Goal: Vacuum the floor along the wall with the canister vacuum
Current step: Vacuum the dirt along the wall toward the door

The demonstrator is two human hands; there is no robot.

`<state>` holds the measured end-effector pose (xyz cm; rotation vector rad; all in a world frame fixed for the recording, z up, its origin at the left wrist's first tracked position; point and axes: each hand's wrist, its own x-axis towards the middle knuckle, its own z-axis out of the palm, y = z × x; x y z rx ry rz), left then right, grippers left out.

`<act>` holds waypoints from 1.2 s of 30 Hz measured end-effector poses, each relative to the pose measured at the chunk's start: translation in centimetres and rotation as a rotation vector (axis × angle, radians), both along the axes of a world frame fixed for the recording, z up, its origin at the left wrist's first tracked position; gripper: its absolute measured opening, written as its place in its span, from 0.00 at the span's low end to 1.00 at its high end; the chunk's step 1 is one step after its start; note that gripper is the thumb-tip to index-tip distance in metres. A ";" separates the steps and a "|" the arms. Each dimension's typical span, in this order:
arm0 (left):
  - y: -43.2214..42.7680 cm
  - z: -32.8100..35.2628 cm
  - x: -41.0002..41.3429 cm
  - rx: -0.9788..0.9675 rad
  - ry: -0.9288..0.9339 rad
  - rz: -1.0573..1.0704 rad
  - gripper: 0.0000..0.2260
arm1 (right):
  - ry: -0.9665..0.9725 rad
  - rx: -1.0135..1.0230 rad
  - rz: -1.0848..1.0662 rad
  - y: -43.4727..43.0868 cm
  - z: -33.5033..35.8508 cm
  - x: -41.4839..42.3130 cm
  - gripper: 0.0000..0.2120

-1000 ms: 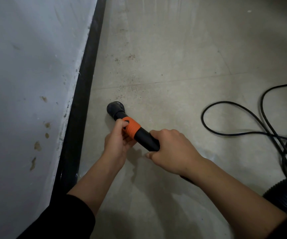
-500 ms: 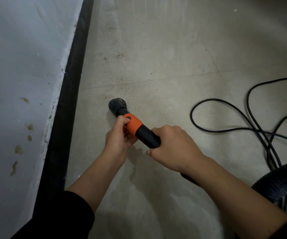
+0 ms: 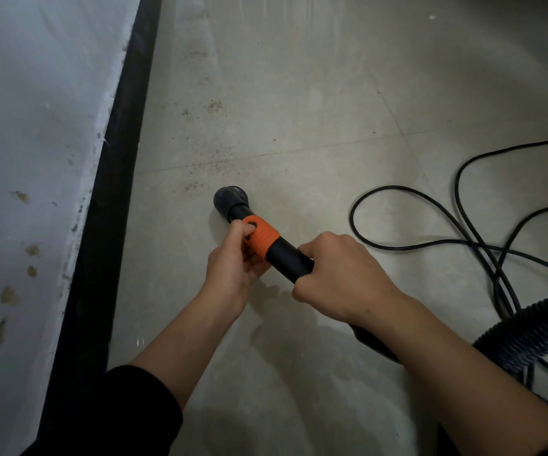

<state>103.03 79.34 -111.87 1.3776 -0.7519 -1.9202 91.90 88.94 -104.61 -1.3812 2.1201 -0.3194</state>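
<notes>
Left hand [image 3: 233,269] and right hand [image 3: 343,279] keep their grip on the wand [image 3: 288,258], nozzle [image 3: 228,200] farther from baseboard [image 3: 111,209].

I am looking down into a bare indoor room, plain and utilitarian, though I cannot tell whether it is a home or a workplace. The floor [image 3: 315,77] is laid in large pale grey tiles with thin grout lines [image 3: 299,150], speckled with dark grit [image 3: 215,106]. On the left, a pale painted wall [image 3: 35,110] carries brown scuff marks [image 3: 9,295] and meets the floor at a black baseboard [image 3: 114,179]. A black power cord [image 3: 430,199] loops loose near a ribbed vacuum hose [image 3: 529,327].
</notes>
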 end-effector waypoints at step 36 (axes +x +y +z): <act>-2.9 2.6 -8.0 -0.015 -0.149 -0.365 0.11 | 0.011 -0.030 -0.246 -0.2 -0.2 -5.6 0.09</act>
